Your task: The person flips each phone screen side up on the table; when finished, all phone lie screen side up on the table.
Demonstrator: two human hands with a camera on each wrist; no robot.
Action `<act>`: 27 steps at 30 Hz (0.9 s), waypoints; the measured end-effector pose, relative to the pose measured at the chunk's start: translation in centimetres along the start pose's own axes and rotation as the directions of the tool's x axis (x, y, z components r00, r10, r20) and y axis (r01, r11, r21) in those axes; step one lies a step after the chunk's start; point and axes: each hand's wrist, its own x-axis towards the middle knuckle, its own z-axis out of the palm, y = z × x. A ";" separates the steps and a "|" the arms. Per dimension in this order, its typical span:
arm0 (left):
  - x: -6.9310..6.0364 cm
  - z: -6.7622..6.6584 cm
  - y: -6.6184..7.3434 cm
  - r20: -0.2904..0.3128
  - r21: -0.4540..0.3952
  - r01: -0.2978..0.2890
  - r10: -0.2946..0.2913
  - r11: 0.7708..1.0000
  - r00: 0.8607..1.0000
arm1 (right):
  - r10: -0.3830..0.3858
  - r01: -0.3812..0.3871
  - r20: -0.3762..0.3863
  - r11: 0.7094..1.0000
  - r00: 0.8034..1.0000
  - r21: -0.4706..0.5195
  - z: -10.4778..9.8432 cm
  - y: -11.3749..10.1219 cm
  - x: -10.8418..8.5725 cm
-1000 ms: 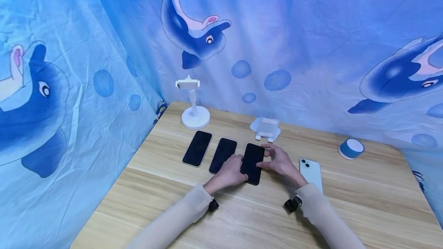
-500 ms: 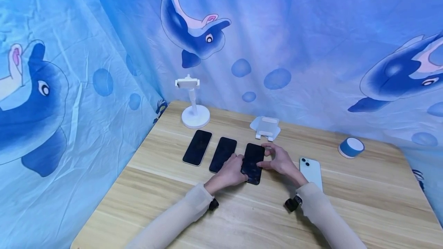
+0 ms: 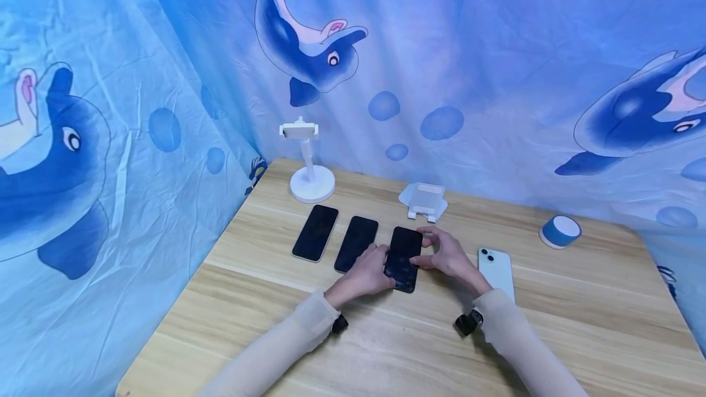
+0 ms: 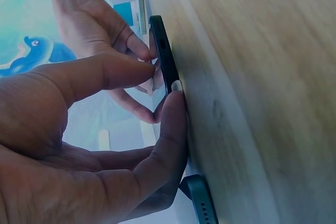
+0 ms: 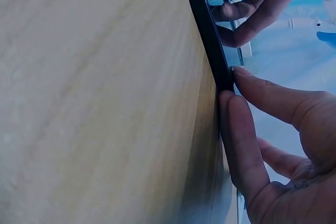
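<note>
A black smartphone (image 3: 406, 250) lies screen up near the middle of the table, between both hands. My left hand (image 3: 365, 274) pinches its left edge near the lower corner, thumb on the glass side, as the left wrist view shows. From the other side my right hand (image 3: 448, 256) grips the right edge; in the right wrist view the thumb (image 5: 273, 98) and fingers meet at the phone's rim. Left of them, a second black smartphone (image 3: 355, 242) is partly covered by my left hand. A third smartphone (image 3: 315, 233), with a light frame, lies farther left.
A white phone stand (image 3: 312, 185) with a round base stands at the back left. Behind the held phone is a low white folding stand (image 3: 426, 200). A pale smartphone (image 3: 495, 269) lies camera side up beyond my right wrist. A blue and white cylinder (image 3: 560, 231) sits farther right.
</note>
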 end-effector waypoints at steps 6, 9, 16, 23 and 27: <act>0.3 0.1 -0.5 -0.012 0.008 -0.029 0.030 1.000 0.999 | -0.003 0.003 0.001 0.999 1.000 0.041 -0.2 0.2 -0.3; 0.5 0.5 -1.2 -0.019 0.008 -0.049 0.049 0.999 0.999 | -0.004 0.003 0.007 0.997 1.000 0.072 -0.2 0.4 -0.6; -1.9 -2.1 1.1 -0.006 -0.028 -0.105 0.105 0.994 0.994 | -0.046 0.041 0.034 0.988 0.998 0.147 -0.8 1.0 -1.8; -2.5 -2.7 1.6 -0.025 -0.024 -0.126 0.125 0.992 0.992 | -0.091 0.077 0.058 0.975 0.994 0.209 -1.7 1.8 -3.1; -2.4 -2.8 1.9 -0.034 -0.109 -0.158 0.155 0.981 0.987 | -0.092 0.081 0.047 0.978 0.995 0.193 -2.2 2.3 -4.1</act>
